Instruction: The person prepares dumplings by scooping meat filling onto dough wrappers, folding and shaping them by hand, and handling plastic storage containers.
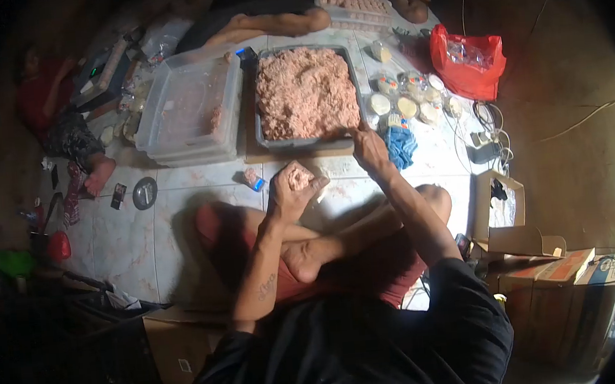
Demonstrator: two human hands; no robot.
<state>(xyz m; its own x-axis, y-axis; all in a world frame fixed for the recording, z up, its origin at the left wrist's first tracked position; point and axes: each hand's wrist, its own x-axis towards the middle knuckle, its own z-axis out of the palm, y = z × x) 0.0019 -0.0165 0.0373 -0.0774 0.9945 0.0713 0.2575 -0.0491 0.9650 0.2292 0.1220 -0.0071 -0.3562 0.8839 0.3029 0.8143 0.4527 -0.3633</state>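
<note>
My left hand (pixel 290 199) is cupped in front of my crossed legs, its fingers curled round a lump of pink minced mixture (pixel 298 178). Whether a wrapper lies around the lump, I cannot tell. My right hand (pixel 371 151) is closed at the near right corner of a grey tub (pixel 306 143). What it grips is too small to make out. The tub is heaped with the same pink minced mixture (pixel 307 91), which rises above the rim.
Stacked clear plastic boxes (pixel 189 152) stand left of the tub. On the right are a blue cloth (pixel 401 147), several round containers (pixel 407 107), a red plastic bag (pixel 469 71) and cables. A small blue-ended item (pixel 253 180) lies nearby. Other people sit around the tiled floor.
</note>
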